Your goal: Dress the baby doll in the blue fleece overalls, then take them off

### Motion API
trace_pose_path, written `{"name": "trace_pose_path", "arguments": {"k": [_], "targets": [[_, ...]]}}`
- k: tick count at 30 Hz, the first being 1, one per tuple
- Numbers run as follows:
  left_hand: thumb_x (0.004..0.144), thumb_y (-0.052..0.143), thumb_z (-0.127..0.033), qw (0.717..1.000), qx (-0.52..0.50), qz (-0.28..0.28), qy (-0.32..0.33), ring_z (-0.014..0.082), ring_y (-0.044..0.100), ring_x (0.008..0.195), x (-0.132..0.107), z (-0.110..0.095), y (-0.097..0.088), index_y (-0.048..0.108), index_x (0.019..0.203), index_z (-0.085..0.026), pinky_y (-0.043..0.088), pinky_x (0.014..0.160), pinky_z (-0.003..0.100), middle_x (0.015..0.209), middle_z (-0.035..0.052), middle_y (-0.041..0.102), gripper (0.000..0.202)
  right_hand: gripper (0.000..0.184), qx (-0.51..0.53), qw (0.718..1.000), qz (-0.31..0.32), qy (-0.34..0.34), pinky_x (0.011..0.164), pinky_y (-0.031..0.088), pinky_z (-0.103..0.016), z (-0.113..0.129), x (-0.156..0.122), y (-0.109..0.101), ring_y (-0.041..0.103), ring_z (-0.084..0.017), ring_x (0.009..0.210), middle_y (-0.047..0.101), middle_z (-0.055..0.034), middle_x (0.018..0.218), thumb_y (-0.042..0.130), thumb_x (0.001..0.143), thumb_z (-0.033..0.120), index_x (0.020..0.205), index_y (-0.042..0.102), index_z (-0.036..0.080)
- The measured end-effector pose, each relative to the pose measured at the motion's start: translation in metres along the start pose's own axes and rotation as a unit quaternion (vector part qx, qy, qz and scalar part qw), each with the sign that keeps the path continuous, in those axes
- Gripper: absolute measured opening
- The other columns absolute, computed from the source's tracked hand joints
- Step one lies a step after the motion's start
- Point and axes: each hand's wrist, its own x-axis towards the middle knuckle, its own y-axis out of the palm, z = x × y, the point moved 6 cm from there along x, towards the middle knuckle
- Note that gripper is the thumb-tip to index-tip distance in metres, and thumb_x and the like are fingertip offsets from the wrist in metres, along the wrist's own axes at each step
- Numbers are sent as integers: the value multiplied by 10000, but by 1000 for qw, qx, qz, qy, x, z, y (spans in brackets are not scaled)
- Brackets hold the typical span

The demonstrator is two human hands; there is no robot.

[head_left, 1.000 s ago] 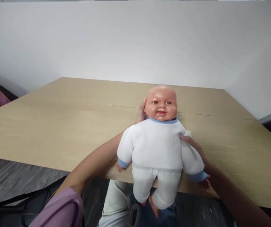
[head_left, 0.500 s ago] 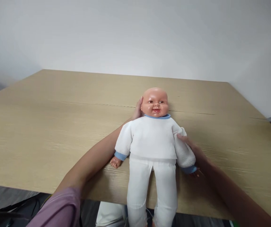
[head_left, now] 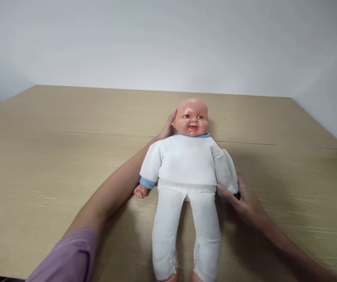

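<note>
A bald baby doll point(head_left: 187, 162) in a white fleece top with blue trim and white trousers lies face up along the table, its legs toward me. My left hand point(head_left: 168, 126) cups the side and back of its head, most of the fingers hidden behind it. On the right, my right hand point(head_left: 241, 199) wraps round the doll's lower sleeve point(head_left: 226, 170), thumb in front beside the hip and fingers behind. That hand covers the doll's own hand and cuff. The other blue cuff point(head_left: 147, 182) and small doll hand point(head_left: 141, 191) show beside my left forearm.
A pale wooden table point(head_left: 68, 164) spreads beneath the doll, with a thin seam across it. Behind its far edge stands a plain light wall point(head_left: 168, 43). My purple sleeve point(head_left: 68, 254) shows at lower left.
The doll's legs, which hung past the near table edge, now appear over the tabletop. My right hand has slid down from the upper sleeve toward the cuff. My left hand stays at the head.
</note>
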Motion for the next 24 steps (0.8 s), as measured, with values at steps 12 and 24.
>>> {"name": "trace_pose_path", "arguments": {"k": [12,24], "targets": [[1118,444,-832,995,-8,53,-82,457,448,1744,3,-10,-33,719,1575,-153,225,1509,658,1614,160,752,863,877,-129,986,-61,-86,1303,557,-658,-2,-10,3,640,-440,1562,595,-183,1741,782,1053,631,1788,408,333],[1102,577,-770,994,3,33,-100,426,567,1671,3,-10,-40,779,1522,-194,302,1498,609,1607,145,759,741,964,-155,979,-70,-111,1356,507,-689,-7,-11,2,547,-438,1679,486,-158,1862,773,1068,587,1869,285,363]]}}
